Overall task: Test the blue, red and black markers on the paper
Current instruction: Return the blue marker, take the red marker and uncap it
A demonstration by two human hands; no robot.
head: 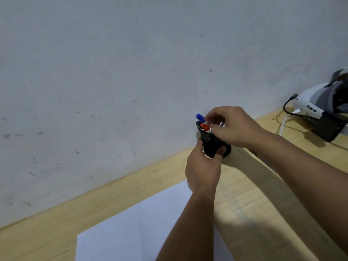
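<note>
A black mesh pen holder stands on the wooden table by the wall. My left hand grips its lower part. Three markers stick out of it: a blue cap on top, a red cap below it, and a black cap just showing at the left. My right hand is over the holder's mouth, its fingertips pinched on the blue marker right behind the cap. A white sheet of paper lies flat in front, partly under my left forearm.
A white and grey headset with black and white cables lies at the far right of the table. The pale wall runs close behind the holder. Bare wood shows right of the paper.
</note>
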